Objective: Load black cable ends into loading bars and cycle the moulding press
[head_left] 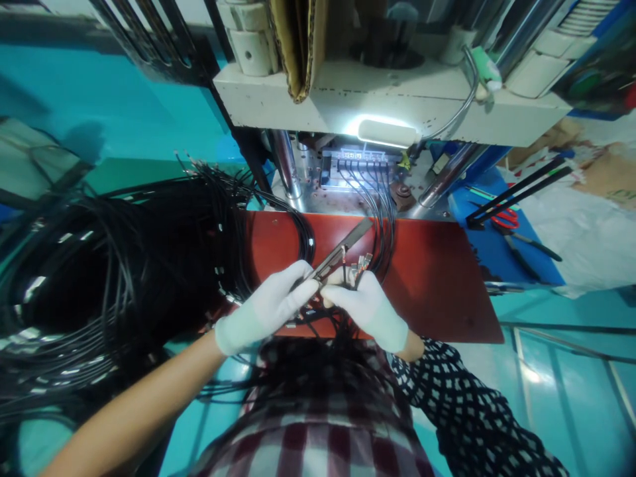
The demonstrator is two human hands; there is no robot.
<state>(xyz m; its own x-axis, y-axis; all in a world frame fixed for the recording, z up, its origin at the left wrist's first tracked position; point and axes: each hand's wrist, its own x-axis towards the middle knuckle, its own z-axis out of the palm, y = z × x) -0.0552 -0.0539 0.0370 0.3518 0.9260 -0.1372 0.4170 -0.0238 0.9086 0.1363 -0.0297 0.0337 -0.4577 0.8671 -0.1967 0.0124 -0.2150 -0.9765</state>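
Observation:
My left hand (285, 298), in a white glove, grips the near end of a long, narrow grey metal bar (342, 252) that slants up to the right above the red-brown board. White-gloved too, my right hand (365, 305) is closed around several black cables with bare metal connector ends (362, 265). Its thumb and fingertips meet the left fingertips at the bar's lower end. One cable end with a small metal tip (344, 255) stands up against the bar. Whether that tip is seated in the bar I cannot tell. More cables hang below both hands onto my lap.
The red-brown board (437, 278) lies before a press with steel columns (285, 162) and a lit lamp (387, 132). Cables run from a metal mould (355, 169). Large black cable coils (109, 265) fill the left. Red-handled pliers (519, 242) lie on a blue surface at right.

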